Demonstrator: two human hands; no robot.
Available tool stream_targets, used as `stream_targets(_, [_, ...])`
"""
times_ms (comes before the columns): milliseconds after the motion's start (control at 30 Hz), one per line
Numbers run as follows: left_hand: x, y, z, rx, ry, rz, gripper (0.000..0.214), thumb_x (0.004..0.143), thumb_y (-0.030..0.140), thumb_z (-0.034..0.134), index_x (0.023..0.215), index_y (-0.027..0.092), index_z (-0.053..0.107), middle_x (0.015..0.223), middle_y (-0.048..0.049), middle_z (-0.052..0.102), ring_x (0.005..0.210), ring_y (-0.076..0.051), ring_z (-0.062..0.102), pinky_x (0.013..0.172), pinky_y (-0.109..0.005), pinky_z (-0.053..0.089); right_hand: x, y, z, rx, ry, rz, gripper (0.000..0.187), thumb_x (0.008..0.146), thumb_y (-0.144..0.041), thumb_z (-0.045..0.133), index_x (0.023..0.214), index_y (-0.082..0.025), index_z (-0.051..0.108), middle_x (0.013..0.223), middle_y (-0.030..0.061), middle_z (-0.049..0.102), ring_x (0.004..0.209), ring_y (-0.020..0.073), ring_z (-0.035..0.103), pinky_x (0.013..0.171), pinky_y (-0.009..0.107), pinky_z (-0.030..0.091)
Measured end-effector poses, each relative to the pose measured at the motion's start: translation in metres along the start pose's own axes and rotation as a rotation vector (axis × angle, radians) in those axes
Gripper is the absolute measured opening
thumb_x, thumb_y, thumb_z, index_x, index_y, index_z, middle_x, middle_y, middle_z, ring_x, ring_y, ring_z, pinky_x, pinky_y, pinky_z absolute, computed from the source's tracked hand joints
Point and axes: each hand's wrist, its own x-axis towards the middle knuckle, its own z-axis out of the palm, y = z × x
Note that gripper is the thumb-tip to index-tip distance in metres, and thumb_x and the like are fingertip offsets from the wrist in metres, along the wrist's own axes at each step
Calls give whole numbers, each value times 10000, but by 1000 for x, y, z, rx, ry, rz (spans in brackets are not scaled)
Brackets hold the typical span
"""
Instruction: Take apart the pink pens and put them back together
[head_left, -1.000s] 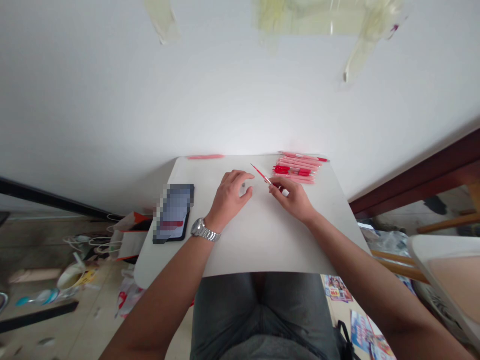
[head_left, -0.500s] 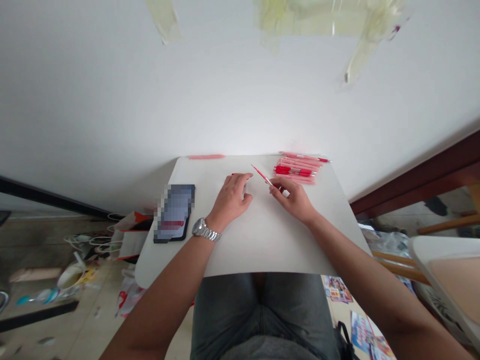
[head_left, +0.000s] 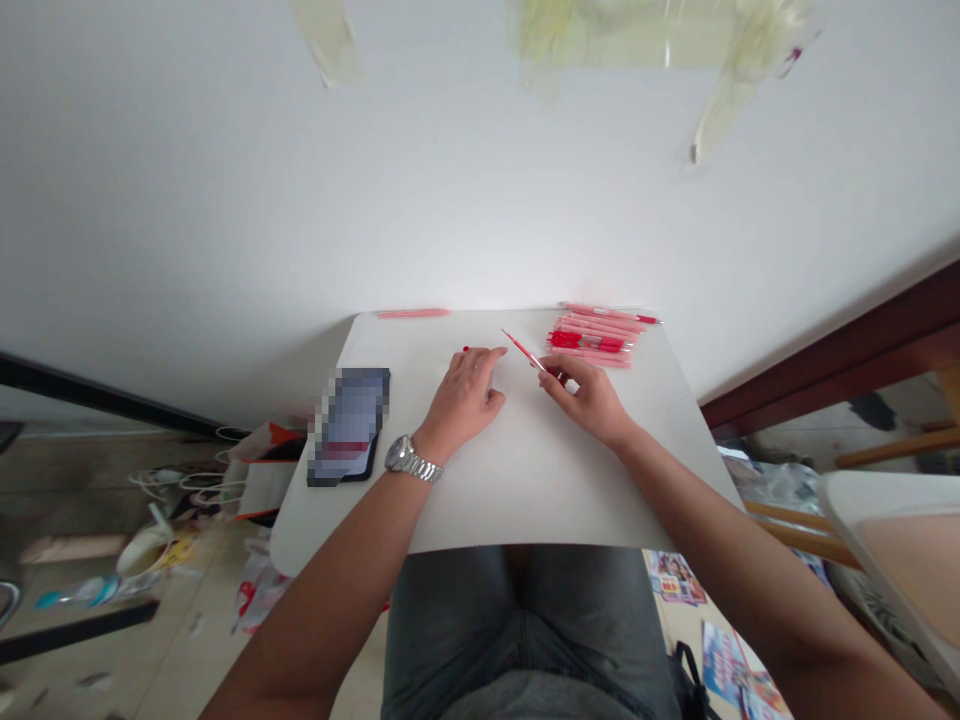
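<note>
My right hand (head_left: 589,395) pinches a thin red pen refill (head_left: 522,350) that points up and left over the white table (head_left: 525,470). My left hand (head_left: 461,392), with a metal watch at the wrist, rests on the table beside it, fingers curled round something small that I cannot make out. A tiny red piece (head_left: 466,349) lies just beyond its fingertips. A bundle of pink and red pens (head_left: 596,335) lies at the far right of the table, just past my right hand.
A dark phone (head_left: 349,425) lies at the table's left edge. One pink pen (head_left: 411,314) lies along the far edge by the white wall. Bags and clutter cover the floor at left; a chair and magazines are at right.
My left hand's fingers curled in and slid slightly forward, hiding the small grey piece seen under them a second ago. A tiny red piece now shows beyond the fingertips. My right hand stayed still.
</note>
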Motion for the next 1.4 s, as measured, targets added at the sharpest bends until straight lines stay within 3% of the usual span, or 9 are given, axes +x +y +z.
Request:
stream_targets(667, [2,5,-1,-64,32,3,558,907,161,668,1444,245,545,1284,-114,618,1184,-314,563,1120,-535,474,0,-1,1,3,14,22,264,1046,-451,585,1112,-230,714,908,48,739,780,195,658,718,335,541])
stream_targets(767, [2,8,-3,-111,61,-15,544,910,156,675,1432,253,555,1296,-110,601,1199,-299,574,1124,-517,488,0,-1,1,8,19,16,253,1043,-439,590,1111,-229,714,899,46,738,785,196,662,721,332,544])
stream_targets(1000, [4,10,-4,-357,156,-80,453,915,123,656,1345,253,609,1299,-92,519,1009,-169,653,1028,-404,592,0,0,0,-6,8,8,263,1051,-451,578,1100,-231,711,901,47,730,783,195,656,724,333,541])
stream_targets(1400, [9,1,5,-610,361,-190,282,903,160,712,1176,230,703,1313,-99,509,1133,-180,656,1083,-411,620,-1,4,1,-12,-5,7,258,1055,-447,577,1118,-232,705,902,49,732,789,200,656,739,346,536])
